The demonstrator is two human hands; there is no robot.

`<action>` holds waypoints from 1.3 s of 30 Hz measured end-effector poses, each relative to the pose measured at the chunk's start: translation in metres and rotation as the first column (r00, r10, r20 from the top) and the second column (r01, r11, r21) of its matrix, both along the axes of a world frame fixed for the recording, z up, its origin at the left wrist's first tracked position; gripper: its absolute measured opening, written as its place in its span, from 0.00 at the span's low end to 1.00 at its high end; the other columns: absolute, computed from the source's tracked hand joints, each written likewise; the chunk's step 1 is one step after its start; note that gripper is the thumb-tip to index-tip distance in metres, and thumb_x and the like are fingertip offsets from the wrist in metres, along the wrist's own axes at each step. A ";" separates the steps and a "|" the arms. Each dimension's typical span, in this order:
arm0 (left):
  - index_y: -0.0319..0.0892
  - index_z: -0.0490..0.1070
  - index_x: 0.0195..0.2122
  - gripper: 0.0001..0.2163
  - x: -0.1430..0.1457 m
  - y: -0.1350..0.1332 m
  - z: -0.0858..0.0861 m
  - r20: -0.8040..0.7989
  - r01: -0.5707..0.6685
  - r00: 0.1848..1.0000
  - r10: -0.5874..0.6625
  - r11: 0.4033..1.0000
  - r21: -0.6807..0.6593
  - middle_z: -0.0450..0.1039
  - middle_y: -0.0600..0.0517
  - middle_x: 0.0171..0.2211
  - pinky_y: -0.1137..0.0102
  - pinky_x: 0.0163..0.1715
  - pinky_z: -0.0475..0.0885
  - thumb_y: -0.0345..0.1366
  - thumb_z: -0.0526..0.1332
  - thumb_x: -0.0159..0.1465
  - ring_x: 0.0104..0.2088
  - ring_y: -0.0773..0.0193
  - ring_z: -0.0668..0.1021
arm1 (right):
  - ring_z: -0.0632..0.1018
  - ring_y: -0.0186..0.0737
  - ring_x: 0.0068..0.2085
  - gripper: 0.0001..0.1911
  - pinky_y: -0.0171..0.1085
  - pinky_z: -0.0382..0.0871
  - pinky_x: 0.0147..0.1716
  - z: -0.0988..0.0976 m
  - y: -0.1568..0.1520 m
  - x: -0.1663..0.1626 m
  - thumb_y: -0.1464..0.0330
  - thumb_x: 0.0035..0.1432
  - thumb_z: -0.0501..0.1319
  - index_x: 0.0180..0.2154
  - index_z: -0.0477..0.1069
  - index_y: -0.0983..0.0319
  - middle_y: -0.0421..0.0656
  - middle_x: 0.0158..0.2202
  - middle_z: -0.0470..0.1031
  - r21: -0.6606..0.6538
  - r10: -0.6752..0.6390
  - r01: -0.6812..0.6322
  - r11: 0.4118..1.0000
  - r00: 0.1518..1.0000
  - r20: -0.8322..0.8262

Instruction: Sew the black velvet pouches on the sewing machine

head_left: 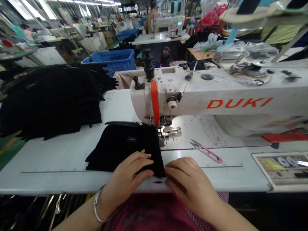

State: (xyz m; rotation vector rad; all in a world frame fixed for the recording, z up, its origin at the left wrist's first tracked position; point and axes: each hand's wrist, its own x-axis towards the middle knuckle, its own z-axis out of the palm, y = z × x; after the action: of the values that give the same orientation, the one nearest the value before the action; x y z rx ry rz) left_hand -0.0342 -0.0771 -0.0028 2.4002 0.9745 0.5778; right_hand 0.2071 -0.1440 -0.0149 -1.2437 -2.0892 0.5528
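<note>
A black fabric pouch piece (125, 150) lies flat on the sewing machine table, with a small dark label on it and a zipper (134, 123) along its far edge. Its right side reaches the presser foot (168, 131). My left hand (134, 168) rests on the near part of the fabric, fingers spread and thumb apart. At the fabric's near right corner, my right hand (186, 175) touches the edge with its fingertips; its fingers are slightly bent and the thumb sits lower, apart from them. Pink-handled thread snips (208, 151) lie to the right, beyond my right hand.
The white sewing machine (192, 93) spans the right side. A tall stack of black fabric pieces (53, 99) covers the table's left. Behind stands a blue crate (115, 59). Zippers (57, 205) hang below the table edge at left. Other people sit at machines farther back.
</note>
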 end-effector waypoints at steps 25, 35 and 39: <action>0.34 0.69 0.55 0.17 0.008 0.002 0.007 -0.352 0.346 0.905 -0.239 0.894 0.284 0.71 0.42 0.55 0.55 0.58 0.70 0.24 0.49 0.68 0.57 0.53 0.72 | 0.73 0.42 0.40 0.10 0.43 0.68 0.38 -0.018 0.004 -0.017 0.73 0.70 0.53 0.43 0.73 0.64 0.44 0.43 0.77 0.258 0.053 -0.071 0.964 0.995 0.079; 0.36 0.69 0.53 0.12 0.007 0.004 0.000 -0.157 0.322 0.945 -0.286 0.896 0.306 0.75 0.45 0.51 0.62 0.47 0.74 0.26 0.53 0.70 0.47 0.58 0.75 | 0.72 0.42 0.37 0.09 0.43 0.66 0.36 -0.018 0.001 -0.017 0.74 0.68 0.54 0.41 0.73 0.63 0.44 0.38 0.77 0.254 0.041 -0.057 0.965 0.997 0.069; 0.36 0.70 0.53 0.12 0.004 0.006 -0.002 -0.144 0.338 0.940 -0.308 0.894 0.294 0.75 0.45 0.51 0.61 0.45 0.74 0.25 0.54 0.70 0.45 0.57 0.74 | 0.73 0.42 0.38 0.07 0.43 0.66 0.36 -0.018 0.001 -0.016 0.73 0.68 0.56 0.44 0.72 0.62 0.43 0.40 0.77 0.245 0.046 -0.062 0.968 0.996 0.071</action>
State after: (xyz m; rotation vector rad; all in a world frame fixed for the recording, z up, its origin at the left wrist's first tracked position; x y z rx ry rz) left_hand -0.0306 -0.0716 -0.0049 2.8177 0.5231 0.5308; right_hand 0.1911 -0.1433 -0.0325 -1.0768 -2.1747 0.2671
